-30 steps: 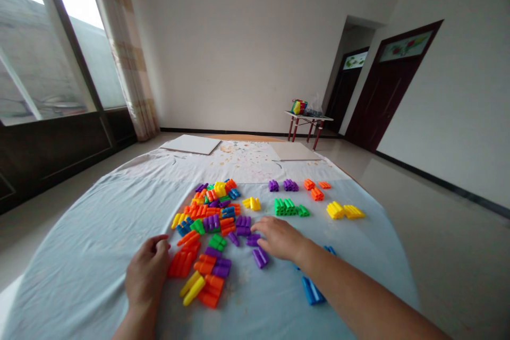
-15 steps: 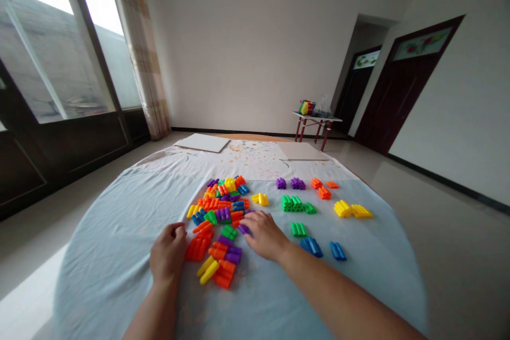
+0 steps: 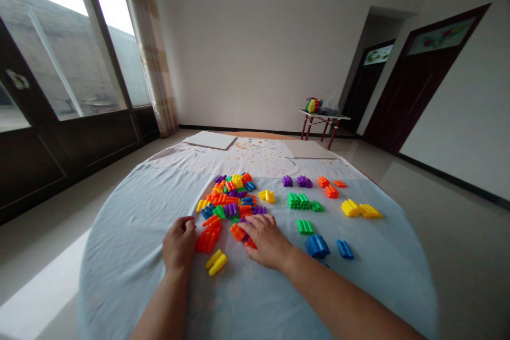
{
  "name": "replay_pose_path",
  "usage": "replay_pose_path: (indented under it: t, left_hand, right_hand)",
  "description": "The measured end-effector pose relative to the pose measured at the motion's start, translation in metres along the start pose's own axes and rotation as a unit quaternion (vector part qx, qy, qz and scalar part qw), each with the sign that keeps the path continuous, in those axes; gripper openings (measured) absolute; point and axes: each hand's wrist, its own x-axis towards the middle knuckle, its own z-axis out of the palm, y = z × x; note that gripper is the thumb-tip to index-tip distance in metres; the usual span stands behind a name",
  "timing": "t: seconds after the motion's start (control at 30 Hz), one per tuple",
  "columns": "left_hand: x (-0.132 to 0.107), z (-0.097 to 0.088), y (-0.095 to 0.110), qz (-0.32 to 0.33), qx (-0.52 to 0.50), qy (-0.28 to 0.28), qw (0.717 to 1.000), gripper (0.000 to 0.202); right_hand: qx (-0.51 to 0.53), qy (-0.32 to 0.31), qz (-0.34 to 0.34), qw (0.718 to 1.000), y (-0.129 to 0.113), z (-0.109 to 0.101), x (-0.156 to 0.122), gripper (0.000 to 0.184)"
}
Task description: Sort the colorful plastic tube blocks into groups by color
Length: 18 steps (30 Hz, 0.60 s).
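Note:
My left hand [image 3: 179, 243] rests on the cloth with its fingers curled in, at the left side of the pile; whatever they hold, if anything, is hidden. Right beside it lie flat orange tube blocks [image 3: 207, 240]. Palm down, my right hand [image 3: 268, 240] has its fingers stretched over a clump of orange blocks [image 3: 238, 232] with some purple, partly covering them. A yellow block [image 3: 216, 262] lies alone between the hands, nearer to me. Beyond them spreads the mixed pile of coloured blocks [image 3: 221, 200].
Sorted groups stand on the right: purple [image 3: 304, 181], orange [image 3: 331, 192], green [image 3: 298, 201], yellow [image 3: 350, 208] and blue [image 3: 317, 246]. Two flat boards, one white [image 3: 211, 139] and one beige [image 3: 309, 149], lie at the far side of the cloth-covered table [image 3: 131, 212].
My right hand has drawn orange and purple blocks together away from the near pile, leaving the yellow block by itself. My left hand stays beside the orange blocks. The view has shifted slightly.

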Motion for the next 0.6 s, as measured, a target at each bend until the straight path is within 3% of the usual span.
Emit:
replay_pose_path:
  t: [0.13,0.23,0.5,0.6]
  left_hand:
    - [0.001,0.001,0.0,-0.004,-0.001,0.001,1.0,0.032]
    - [0.001,0.002,-0.001,-0.005,-0.001,0.001,1.0,0.031]
    - [0.0,0.0,0.0,-0.001,0.0,0.001,1.0,0.033]
    - [0.0,0.0,0.0,-0.002,0.002,0.002,1.0,0.033]
  right_hand:
    - [-0.006,-0.005,0.052,0.999,0.02,-0.017,-0.009,0.052]
    - [0.008,0.015,0.068,0.998,0.021,-0.024,-0.017,0.045]
    - [-0.003,-0.043,0.076,0.996,0.01,-0.012,-0.027,0.035]
    - [-0.003,-0.031,0.077,0.997,0.007,-0.01,-0.029,0.031]
